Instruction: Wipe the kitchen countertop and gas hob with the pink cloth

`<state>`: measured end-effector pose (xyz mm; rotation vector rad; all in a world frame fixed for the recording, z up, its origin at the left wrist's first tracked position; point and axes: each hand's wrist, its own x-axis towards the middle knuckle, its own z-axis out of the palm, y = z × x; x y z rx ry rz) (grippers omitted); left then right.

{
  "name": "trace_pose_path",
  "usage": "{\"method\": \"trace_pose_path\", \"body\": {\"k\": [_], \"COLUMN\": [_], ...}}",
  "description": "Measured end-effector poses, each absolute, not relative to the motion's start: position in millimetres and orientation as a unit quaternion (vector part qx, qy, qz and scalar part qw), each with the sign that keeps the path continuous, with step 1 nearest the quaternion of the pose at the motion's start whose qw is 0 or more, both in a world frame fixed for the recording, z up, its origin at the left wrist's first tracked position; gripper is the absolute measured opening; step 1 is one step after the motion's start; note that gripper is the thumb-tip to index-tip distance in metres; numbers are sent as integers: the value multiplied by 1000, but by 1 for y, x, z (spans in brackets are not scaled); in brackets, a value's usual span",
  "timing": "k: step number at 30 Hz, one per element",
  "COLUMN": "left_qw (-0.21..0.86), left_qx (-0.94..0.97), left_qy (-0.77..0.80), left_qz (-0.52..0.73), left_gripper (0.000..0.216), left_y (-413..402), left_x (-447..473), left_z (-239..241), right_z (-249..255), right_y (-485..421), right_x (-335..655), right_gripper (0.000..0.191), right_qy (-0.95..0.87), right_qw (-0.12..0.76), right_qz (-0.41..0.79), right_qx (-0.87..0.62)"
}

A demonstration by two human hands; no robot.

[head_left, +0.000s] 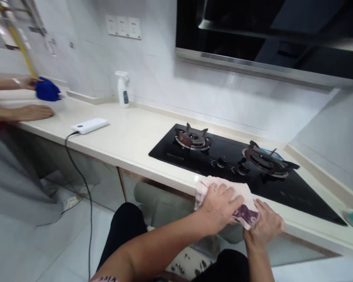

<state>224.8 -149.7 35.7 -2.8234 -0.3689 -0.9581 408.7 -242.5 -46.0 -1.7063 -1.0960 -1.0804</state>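
A folded pale pink cloth (231, 187) with a dark purple printed patch lies over the front edge of the counter, just before the gas hob (191, 164). My left hand (217, 205) presses on its top, fingers bent over the fabric. At the cloth's right end, my right hand (266, 220) grips the side, with the thumb and some fingertips hidden. Both hands are close together, below the hob's front rim.
The hob has two burners with pan supports. A white spray bottle (123, 90) stands by the wall. A white power bank (90, 125) with a black cable (84, 178) hanging down sits on the counter (129, 133). Far left, another person's hand holds a blue cloth (47, 90). A range hood (253, 35) hangs above.
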Motion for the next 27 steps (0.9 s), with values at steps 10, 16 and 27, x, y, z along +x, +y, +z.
{"method": "trace_pose_path", "body": {"k": [10, 16, 27], "left_qw": [70, 56, 115], "left_qx": [-922, -886, -743], "left_qy": [-159, -344, -531], "left_qz": [-345, -304, -391], "left_gripper": [71, 77, 70], "left_y": [-71, 8, 37], "left_x": [103, -46, -90], "left_z": [7, 29, 32], "right_z": [-34, -33, -40], "right_y": [-259, -257, -248], "right_x": [405, 401, 399], "right_gripper": [45, 44, 41], "right_qy": [-472, -468, -433], "right_qw": [356, 377, 398], "right_qz": [-409, -397, -412], "right_qx": [-695, -694, -697]}}
